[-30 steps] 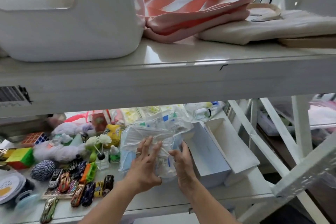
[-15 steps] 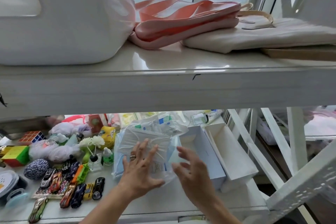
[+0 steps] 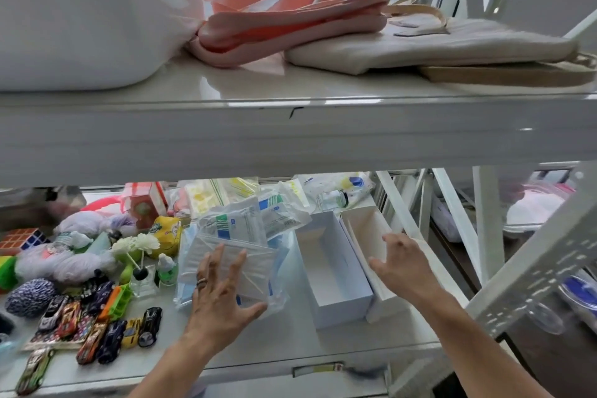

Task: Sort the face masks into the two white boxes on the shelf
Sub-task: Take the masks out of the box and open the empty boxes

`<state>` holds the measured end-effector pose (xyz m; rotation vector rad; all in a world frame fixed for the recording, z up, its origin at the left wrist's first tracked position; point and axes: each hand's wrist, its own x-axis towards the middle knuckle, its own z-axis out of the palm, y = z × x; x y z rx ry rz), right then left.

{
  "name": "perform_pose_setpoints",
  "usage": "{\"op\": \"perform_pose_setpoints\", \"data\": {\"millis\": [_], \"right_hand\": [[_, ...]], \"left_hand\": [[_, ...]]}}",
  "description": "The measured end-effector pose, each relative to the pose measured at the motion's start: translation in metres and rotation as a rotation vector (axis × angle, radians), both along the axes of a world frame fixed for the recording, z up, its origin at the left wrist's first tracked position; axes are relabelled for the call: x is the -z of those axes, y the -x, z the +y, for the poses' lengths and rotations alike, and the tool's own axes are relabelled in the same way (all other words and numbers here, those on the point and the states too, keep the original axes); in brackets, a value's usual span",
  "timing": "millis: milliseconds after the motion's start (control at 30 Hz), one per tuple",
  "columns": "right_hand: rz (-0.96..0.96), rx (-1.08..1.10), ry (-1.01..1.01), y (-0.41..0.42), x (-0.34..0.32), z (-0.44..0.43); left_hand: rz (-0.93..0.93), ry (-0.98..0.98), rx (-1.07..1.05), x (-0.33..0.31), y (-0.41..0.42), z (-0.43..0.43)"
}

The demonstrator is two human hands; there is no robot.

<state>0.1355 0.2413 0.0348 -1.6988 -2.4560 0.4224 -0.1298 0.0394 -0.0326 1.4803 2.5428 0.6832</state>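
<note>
Masks: pile of face masks in clear plastic wrappers lies on the lower shelf, at lower centre of the frame, just left of the two white boxes; white masks on top, blue ones showing at the pile's edges, printed packets at its far end.
Left hand: left hand rests palm down on the near part of the pile, fingers spread wide and flat against the top wrapper; it pinches nothing, and a ring sits on one finger.
Right hand: right hand hovers at lower right of centre over the right-hand box, fingers loosely spread and slightly curled, with nothing in it; whether it touches the box wall cannot be told.
Left box: left white box stands open beside the pile, its long side running away from the camera, white floor bare.
Right box: right white box stands against the first, also open; its near end is hidden by the right hand.
Toys: row of toy cars lies at lower left, with a ball of twine and a puzzle cube further left.
Upper shelf: pink striped bag and beige bag lie folded across the top of the frame, beside a white bin at upper left.
</note>
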Motion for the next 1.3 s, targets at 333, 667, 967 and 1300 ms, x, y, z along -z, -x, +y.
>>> {"op": "perform_pose_setpoints", "data": {"millis": [333,667,967,1300], "right_hand": [[-0.122,0.033,-0.211,0.003,0.020,-0.006],[-0.162,-0.052,-0.272,0.004,0.033,-0.018],[-0.178,-0.105,-0.277,-0.002,0.033,-0.019],[0.237,-0.011,-0.120,0.003,0.016,-0.011]], "left_hand": [[0.021,-0.132,-0.053,0.029,-0.022,-0.026],[0.039,-0.111,-0.050,0.047,-0.025,-0.033],[0.066,-0.116,-0.033,0.053,-0.024,-0.029],[0.066,-0.126,-0.023,0.055,-0.020,-0.027]]}}
